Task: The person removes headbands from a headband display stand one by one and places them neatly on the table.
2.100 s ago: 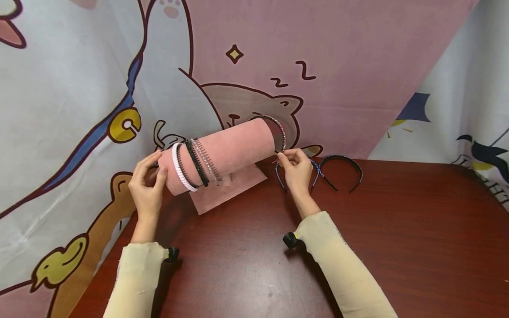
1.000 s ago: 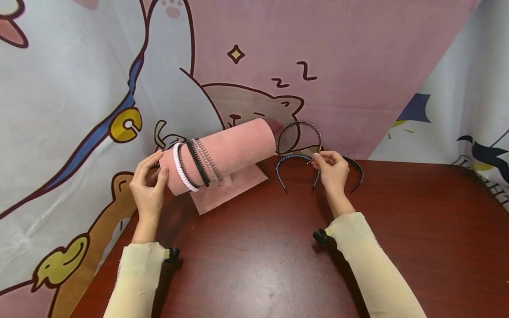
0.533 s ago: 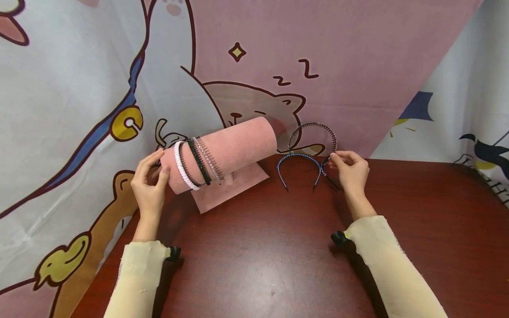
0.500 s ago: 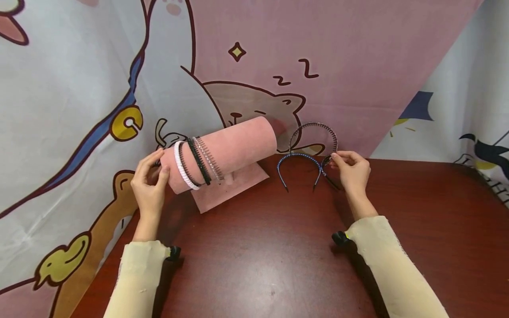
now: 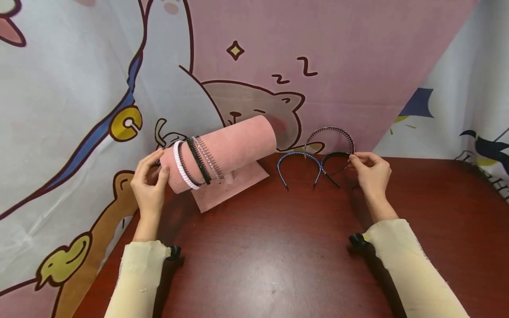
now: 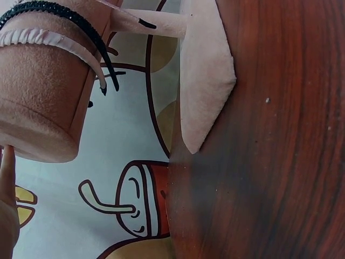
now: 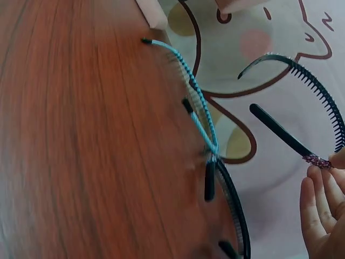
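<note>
Right hand (image 5: 373, 173) is clamped near one end of the glittery headband (image 7: 280, 131), whose arch is held leftward above the worktop (image 5: 254, 251).

**Cartoon cloth (image 5: 358, 53) hanging behind dark table (image 5: 286, 247)**

On the cloth, a bear (image 5: 274, 104) is dozing under two Zs (image 5: 305, 66), a yellow star (image 5: 235, 51) is floating nearby, a bell (image 5: 119, 125) is hanging on a blue band (image 5: 134, 70), and a green duck (image 5: 65, 260) is sitting lower left. The table is reflecting light.

Pale glare on the tabletop (image 5: 258, 260), soft shadows beside both sleeves (image 5: 135, 278), dimmer wrist views
</note>
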